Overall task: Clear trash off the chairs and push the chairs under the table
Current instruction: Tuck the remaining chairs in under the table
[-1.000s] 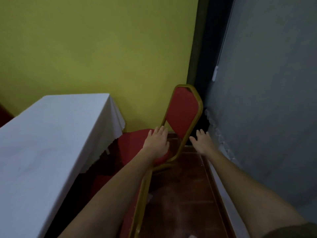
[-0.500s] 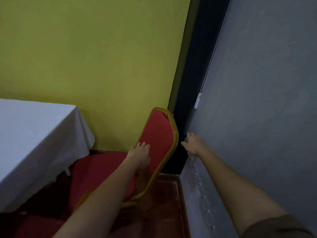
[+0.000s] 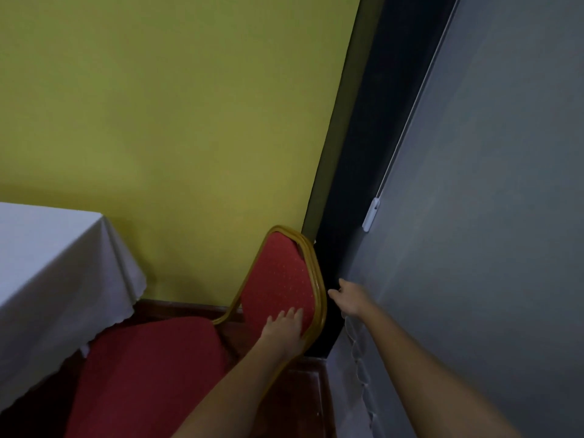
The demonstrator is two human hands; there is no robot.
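A red upholstered chair [image 3: 278,279] with a gold metal frame stands by the yellow wall, its seat [image 3: 148,368] facing the table [image 3: 47,279] with the white cloth at the left. My left hand [image 3: 284,331] lies with straight fingers on the lower part of the red backrest. My right hand [image 3: 349,298] reaches behind the backrest's right edge, in the dark gap by the grey curtain; its fingers look loosely extended and hold nothing I can see. No trash shows on the seat.
A yellow wall [image 3: 173,121] stands right behind the chair. A grey blind or curtain [image 3: 489,216] with a lace hem and a white cord weight [image 3: 370,214] closes off the right side. Dark wooden floor [image 3: 303,399] shows beside the chair.
The view has swung left and up. My left hand stayed on the backrest, and my right hand moved from the curtain edge toward the back of the chair frame.
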